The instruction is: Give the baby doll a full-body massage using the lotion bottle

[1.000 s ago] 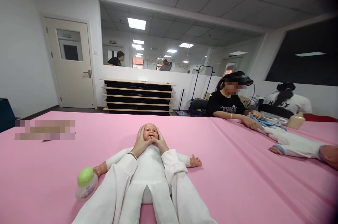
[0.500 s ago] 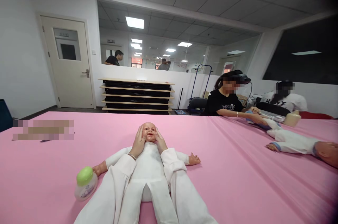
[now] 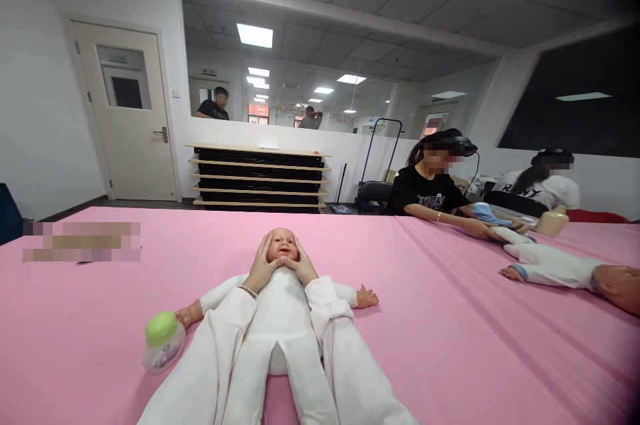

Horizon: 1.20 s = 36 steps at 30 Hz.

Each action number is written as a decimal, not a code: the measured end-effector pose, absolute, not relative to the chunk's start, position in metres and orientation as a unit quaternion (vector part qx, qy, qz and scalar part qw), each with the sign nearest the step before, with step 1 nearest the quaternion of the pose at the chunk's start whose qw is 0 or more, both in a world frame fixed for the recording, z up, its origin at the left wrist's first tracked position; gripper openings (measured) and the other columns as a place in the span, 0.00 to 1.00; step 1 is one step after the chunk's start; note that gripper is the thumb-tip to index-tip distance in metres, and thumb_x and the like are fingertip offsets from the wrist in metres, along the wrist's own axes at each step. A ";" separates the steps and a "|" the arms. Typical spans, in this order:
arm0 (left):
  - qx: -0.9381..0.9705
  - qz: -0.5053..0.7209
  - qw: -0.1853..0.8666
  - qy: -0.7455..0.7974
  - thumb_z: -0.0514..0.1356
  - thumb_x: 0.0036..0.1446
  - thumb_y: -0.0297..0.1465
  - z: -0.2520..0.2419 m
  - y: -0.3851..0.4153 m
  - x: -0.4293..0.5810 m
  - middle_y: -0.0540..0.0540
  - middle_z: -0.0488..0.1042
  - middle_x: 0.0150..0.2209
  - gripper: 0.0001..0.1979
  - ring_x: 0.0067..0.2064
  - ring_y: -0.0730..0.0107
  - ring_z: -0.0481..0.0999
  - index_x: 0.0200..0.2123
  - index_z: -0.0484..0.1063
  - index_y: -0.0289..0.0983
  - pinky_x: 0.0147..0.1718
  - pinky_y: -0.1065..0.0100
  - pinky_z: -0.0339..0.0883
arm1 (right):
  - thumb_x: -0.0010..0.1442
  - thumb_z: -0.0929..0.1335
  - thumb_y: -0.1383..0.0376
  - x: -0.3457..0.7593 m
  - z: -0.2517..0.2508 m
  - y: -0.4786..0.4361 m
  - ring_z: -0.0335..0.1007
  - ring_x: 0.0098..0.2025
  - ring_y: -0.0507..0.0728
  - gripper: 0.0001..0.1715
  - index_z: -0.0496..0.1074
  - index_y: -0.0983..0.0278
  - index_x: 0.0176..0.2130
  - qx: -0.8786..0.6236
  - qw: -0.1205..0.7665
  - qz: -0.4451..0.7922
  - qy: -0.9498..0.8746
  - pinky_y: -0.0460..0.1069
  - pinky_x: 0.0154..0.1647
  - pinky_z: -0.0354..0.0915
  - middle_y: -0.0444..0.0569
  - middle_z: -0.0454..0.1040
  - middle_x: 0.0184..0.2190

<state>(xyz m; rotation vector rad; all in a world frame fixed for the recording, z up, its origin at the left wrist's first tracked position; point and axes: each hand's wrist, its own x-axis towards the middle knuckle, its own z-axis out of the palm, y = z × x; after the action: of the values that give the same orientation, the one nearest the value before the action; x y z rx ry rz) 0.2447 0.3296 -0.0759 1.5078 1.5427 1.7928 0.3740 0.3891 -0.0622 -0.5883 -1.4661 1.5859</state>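
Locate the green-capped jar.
In the head view, the green-capped jar sits on the pink cloth at lower left, beside the doll's hand and left of the person's left sleeve.

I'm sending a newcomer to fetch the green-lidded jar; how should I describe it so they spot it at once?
On the wide pink cloth, find the white-clothed doll lying face-up nearest the camera. By the doll's hand toward the picture's left sits the small, rounded, translucent jar. Its bright green lid sets it apart from the cream bottle off to the right.
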 end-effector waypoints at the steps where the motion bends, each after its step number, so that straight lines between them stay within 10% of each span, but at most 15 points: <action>1: 0.530 0.632 0.169 0.540 0.62 0.47 0.38 -0.077 0.330 0.244 0.40 0.45 0.63 0.38 0.64 0.58 0.42 0.59 0.52 0.38 0.60 0.58 0.40 | 0.35 0.75 0.60 0.374 -0.062 0.389 0.49 0.61 0.61 0.62 0.47 0.63 0.62 -0.231 0.437 0.640 -0.588 0.55 0.59 0.53 0.53 0.49 0.61; 11: 0.522 0.641 0.164 0.539 0.56 0.53 0.40 -0.083 0.335 0.242 0.38 0.44 0.63 0.34 0.64 0.59 0.41 0.60 0.50 0.35 0.60 0.57 0.37 | 0.44 0.70 0.50 0.367 -0.064 0.396 0.52 0.60 0.61 0.45 0.59 0.63 0.57 -0.212 0.478 0.660 -0.539 0.57 0.58 0.53 0.52 0.58 0.57; 20: 0.523 0.636 0.156 0.545 0.67 0.39 0.35 -0.077 0.328 0.247 0.40 0.45 0.63 0.45 0.64 0.56 0.42 0.60 0.50 0.38 0.60 0.56 0.39 | 0.34 0.75 0.63 0.371 -0.063 0.389 0.48 0.61 0.61 0.57 0.54 0.60 0.60 -0.227 0.458 0.610 -0.606 0.57 0.59 0.51 0.51 0.54 0.59; 36: 0.493 0.673 0.209 0.510 0.49 0.58 0.42 -0.080 0.335 0.239 0.40 0.49 0.62 0.27 0.63 0.61 0.49 0.57 0.57 0.35 0.59 0.61 0.48 | 0.36 0.74 0.54 0.370 -0.061 0.389 0.56 0.57 0.62 0.52 0.57 0.62 0.58 -0.213 0.462 0.672 -0.539 0.57 0.56 0.56 0.53 0.57 0.57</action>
<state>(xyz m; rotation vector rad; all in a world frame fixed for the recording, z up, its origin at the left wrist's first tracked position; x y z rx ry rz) 0.2387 0.3349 -0.0800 1.3726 1.4173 1.8720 0.3702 0.3893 -0.0610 -0.5231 -1.3247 1.6513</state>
